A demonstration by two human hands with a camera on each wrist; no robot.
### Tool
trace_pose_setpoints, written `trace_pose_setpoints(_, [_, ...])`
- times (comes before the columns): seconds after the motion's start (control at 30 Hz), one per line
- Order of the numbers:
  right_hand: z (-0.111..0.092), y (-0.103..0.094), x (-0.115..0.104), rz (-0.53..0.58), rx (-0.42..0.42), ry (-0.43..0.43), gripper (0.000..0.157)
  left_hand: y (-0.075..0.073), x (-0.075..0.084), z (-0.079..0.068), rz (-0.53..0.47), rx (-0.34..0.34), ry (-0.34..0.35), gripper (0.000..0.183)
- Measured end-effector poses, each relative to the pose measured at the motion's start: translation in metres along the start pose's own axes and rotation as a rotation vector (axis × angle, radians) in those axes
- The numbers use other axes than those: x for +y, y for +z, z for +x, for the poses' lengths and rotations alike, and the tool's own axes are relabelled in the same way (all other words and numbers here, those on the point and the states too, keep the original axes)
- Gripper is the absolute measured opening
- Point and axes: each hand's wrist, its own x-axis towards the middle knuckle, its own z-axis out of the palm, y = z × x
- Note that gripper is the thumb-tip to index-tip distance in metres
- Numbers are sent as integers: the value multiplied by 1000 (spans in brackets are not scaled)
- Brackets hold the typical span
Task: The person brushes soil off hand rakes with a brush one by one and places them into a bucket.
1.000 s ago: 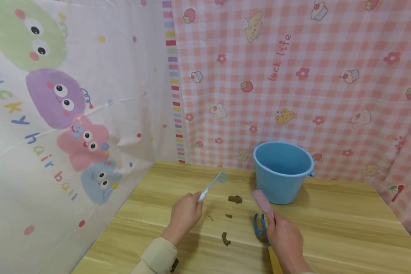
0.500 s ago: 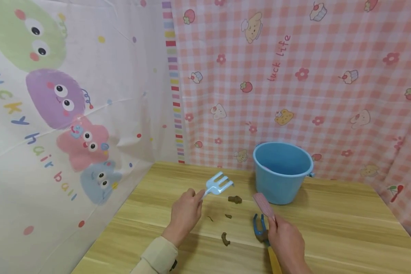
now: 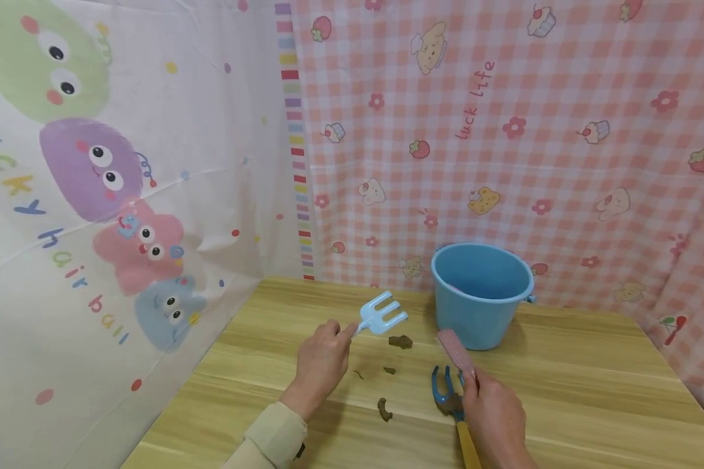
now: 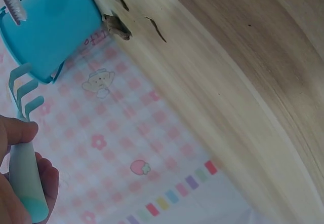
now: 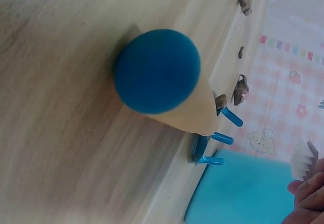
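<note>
In the head view my left hand (image 3: 319, 358) grips a small light-blue hand fork (image 3: 379, 316) above the table, tines pointing away to the right. The left wrist view shows my thumb and fingers around the pale handle (image 4: 28, 178) of this fork. My right hand (image 3: 495, 410) holds a pink brush (image 3: 456, 350); its white bristles (image 5: 301, 160) appear in the right wrist view. Just left of that hand a blue garden fork with a yellow handle (image 3: 467, 446) lies on the table, a brown clod (image 3: 449, 404) on its head. Brown lumps (image 3: 401, 342) lie between both hands.
A blue bucket (image 3: 475, 319) stands at the back, beyond the brush; something pinkish shows just inside its rim. Smaller brown bits (image 3: 390, 370) and a curved brown piece (image 3: 384, 410) lie on the wooden table (image 3: 575, 391). Patterned cloths (image 3: 387, 221) hang behind and at the left.
My left hand has turned the light-blue fork from edge-on to showing its broad face, and shifted slightly right. My right hand has moved slightly right and down with the brush, uncovering more of the yellow-handled fork.
</note>
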Motion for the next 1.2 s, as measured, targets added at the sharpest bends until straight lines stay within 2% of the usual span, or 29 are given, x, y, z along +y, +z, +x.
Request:
trace_pose_setpoints(0.43, [0, -2, 11, -24, -1, 29, 33, 5, 6, 8, 20, 30, 72, 29])
trace_pose_setpoints(0.63, [-3, -5, 18, -8, 73, 2, 32, 6, 10, 16, 50, 26, 113, 31])
trace_pose_setpoints(0.77, [-4, -10, 25, 5, 100, 1, 30, 7, 15, 28, 57, 8, 131, 30])
trace_pose_setpoints(0.9, [-4, -12, 33, 2, 115, 2, 30, 5, 21, 44, 2, -42, 104, 30])
trace_pose_setpoints(1.07, [-6, -16, 46, -3, 146, -7, 31, 6, 30, 67, -77, -158, 24, 32])
trace_pose_setpoints(1.2, [-9, -19, 55, 0, 160, 3, 30, 10, 36, 85, -84, -222, -7, 36])
